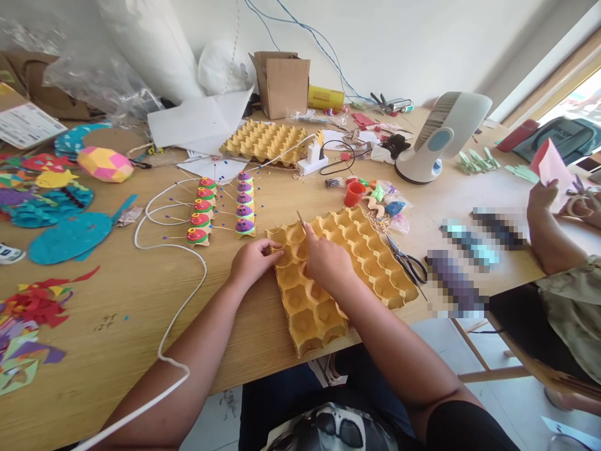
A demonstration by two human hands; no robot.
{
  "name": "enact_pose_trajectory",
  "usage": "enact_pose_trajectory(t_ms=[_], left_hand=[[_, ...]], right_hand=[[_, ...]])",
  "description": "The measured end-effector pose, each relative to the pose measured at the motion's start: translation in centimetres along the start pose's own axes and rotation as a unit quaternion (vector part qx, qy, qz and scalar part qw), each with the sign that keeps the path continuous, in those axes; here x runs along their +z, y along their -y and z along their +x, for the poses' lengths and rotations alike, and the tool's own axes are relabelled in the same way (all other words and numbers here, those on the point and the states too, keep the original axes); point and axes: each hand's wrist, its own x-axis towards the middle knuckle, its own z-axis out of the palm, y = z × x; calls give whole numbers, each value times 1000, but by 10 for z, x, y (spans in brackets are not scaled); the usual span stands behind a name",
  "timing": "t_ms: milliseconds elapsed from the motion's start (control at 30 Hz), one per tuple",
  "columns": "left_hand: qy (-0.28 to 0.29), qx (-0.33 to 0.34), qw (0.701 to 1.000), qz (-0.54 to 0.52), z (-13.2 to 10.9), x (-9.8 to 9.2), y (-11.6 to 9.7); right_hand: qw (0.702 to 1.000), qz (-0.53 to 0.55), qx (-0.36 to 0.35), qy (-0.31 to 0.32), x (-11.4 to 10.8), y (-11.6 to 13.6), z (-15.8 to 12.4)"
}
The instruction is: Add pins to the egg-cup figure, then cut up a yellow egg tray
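A yellow egg tray [375, 255] lies at the table's front edge, its cups facing up. My left hand [253, 260] pinches the tray's left rim between thumb and fingers. Over the tray's upper left cups, my right hand [327, 257] is closed round a craft knife [300, 218], index finger stretched along it; only the thin blade tip shows. Scissors [407, 258] with dark handles lie against the tray's right side. Beyond my left hand stand two rows of painted egg-carton caterpillars, one red and green [201, 212], one purple and yellow [245, 205], with pins sticking out.
A white cable [162, 313] snakes across the left of the table. Paper scraps [40, 307] lie at left. Behind stand another egg tray [267, 141], a power strip [313, 161], a red cup [354, 193] and a fan [441, 138]. A co-worker's hands [544, 197] hold pink paper and scissors at right.
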Motion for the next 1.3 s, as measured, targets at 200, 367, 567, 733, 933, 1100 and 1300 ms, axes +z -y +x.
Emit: enact_pose_trajectory(t_ms=[200,367,567,733,933,1100,1300], left_hand=[[5,-9,1000,11,1,-1,0],[8,-7,1000,5,0,-1,2],[-5,-7,1000,6,0,1,2],[-4,-9,1000,21,-1,0,-1],[8,-12,1000,21,-2,0,-3],[-5,-8,1000,20,-3,1,-4],[0,-18,1000,25,-2,0,-6]], right_hand=[[1000,6,-6,5,0,-1,-1],[1000,2,-5,4,0,1,0],[1000,1,-2,12,-3,0,-5],[1000,-22,0,21,-6,3,-15],[1000,-29,-4,11,-9,8,-2],[999,-34,-1,12,-10,8,-12],[999,-34,2,10,-8,12,-9]])
